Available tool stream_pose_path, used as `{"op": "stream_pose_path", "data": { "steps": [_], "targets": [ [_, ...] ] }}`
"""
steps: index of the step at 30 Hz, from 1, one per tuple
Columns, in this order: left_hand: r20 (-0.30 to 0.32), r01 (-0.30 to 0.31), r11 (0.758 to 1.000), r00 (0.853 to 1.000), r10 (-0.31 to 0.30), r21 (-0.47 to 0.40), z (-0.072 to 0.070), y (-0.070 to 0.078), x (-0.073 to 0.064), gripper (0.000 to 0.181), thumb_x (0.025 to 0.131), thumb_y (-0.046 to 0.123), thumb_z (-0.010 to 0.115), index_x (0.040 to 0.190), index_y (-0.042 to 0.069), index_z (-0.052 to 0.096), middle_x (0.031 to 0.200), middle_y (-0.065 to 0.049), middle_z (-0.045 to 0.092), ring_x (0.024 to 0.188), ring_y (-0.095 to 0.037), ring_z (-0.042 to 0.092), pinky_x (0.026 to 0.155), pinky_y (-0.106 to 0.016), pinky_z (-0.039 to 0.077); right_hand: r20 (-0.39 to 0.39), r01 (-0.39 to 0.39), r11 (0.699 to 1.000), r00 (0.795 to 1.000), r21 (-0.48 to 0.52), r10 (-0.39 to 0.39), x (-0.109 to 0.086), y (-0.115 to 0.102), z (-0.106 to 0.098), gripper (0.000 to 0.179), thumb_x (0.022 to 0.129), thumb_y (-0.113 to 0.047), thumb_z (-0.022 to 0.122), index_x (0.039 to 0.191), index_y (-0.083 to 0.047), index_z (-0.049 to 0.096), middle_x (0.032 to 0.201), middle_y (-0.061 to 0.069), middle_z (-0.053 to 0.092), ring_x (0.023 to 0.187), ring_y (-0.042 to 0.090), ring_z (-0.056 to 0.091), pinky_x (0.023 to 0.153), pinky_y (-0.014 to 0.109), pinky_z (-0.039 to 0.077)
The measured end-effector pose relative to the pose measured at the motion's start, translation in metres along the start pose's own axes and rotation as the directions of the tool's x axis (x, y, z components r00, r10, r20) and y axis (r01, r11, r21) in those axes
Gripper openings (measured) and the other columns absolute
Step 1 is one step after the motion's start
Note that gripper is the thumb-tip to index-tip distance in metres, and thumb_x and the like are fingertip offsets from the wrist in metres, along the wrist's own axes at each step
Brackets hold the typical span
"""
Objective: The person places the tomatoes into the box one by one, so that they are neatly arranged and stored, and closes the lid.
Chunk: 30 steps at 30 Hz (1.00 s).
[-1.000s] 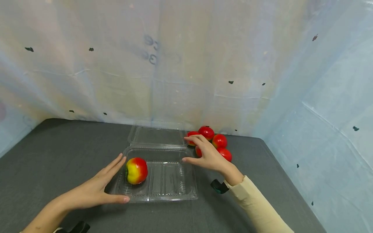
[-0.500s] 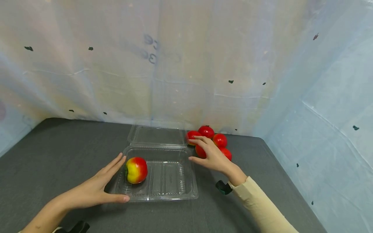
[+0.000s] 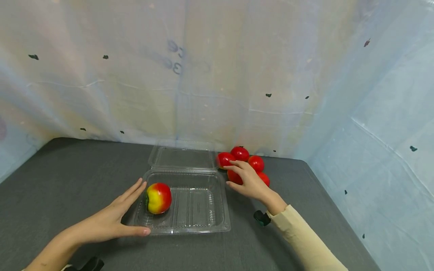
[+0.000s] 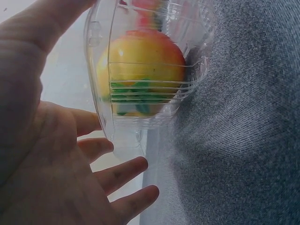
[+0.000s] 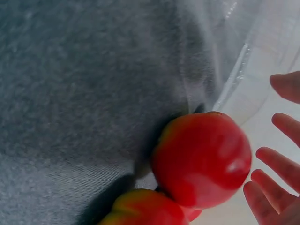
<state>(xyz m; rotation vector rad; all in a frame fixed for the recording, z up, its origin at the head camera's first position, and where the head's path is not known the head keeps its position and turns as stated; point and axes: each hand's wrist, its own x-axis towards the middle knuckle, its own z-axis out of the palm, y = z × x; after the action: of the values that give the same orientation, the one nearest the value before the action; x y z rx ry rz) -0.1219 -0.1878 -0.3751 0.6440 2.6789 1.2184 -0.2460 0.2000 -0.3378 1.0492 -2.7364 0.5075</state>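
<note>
A clear plastic clamshell box lies with its lid folded back. Inside its left end sits a round red-and-yellow fruit; green leaves at its stem end show through the wall in the left wrist view. My left hand rests at the box's left side, thumb by the front corner, fingers spread along the rim. Past the right side hovers my right hand, fingers apart and holding nothing, over the nearest red fruit. In the right wrist view the fingertips stand beside a red fruit, a small gap between.
Several similar red fruits cluster right of the lid, including one at the back and one on the right. The grey cloth-covered table ends at a pale plastic sheet behind; another sheet hangs on the right.
My right hand has moved right and slightly toward me, from the box's right rim to above the nearest red fruit. The left hand, box and fruits have stayed put.
</note>
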Motion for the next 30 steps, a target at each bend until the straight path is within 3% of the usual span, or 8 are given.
{"op": "stream_pose_path", "data": {
  "steps": [8,20,30],
  "targets": [
    [0.003,0.002,1.0,1.0,-0.002,-0.005,0.0,0.001,0.0,0.109,0.078,0.044,0.077,0.156,0.02,0.005,0.162,-0.013,-0.004,0.138,-0.056,0.013,0.089,-0.077,0.029,0.044,-0.028,0.998,0.999,-0.055,0.03,-0.002,0.007,0.006,0.049,0.081,-0.019,0.075,0.128,-0.012,0.062,0.14,0.017,0.05,0.134,0.038,0.036,0.106,0.063,0.029],
    [0.003,0.006,1.0,1.0,-0.006,-0.007,0.001,0.001,0.001,0.108,0.078,0.043,0.077,0.156,0.018,0.005,0.162,-0.013,-0.003,0.138,-0.056,0.013,0.088,-0.077,0.029,0.058,-0.041,0.995,0.997,-0.089,0.046,-0.008,0.014,0.006,0.053,0.075,-0.012,0.079,0.126,-0.012,0.063,0.145,0.018,0.044,0.136,0.038,0.033,0.105,0.064,0.03],
    [0.005,0.01,1.0,1.0,-0.01,-0.012,0.002,0.001,0.002,0.109,0.078,0.043,0.076,0.156,0.017,0.005,0.162,-0.014,-0.004,0.138,-0.056,0.013,0.088,-0.077,0.029,-0.011,-0.035,0.994,0.999,-0.099,0.034,-0.011,0.023,0.006,0.051,0.073,-0.007,0.08,0.122,-0.012,0.065,0.142,0.017,0.047,0.132,0.036,0.039,0.104,0.061,0.033]
  ]
}}
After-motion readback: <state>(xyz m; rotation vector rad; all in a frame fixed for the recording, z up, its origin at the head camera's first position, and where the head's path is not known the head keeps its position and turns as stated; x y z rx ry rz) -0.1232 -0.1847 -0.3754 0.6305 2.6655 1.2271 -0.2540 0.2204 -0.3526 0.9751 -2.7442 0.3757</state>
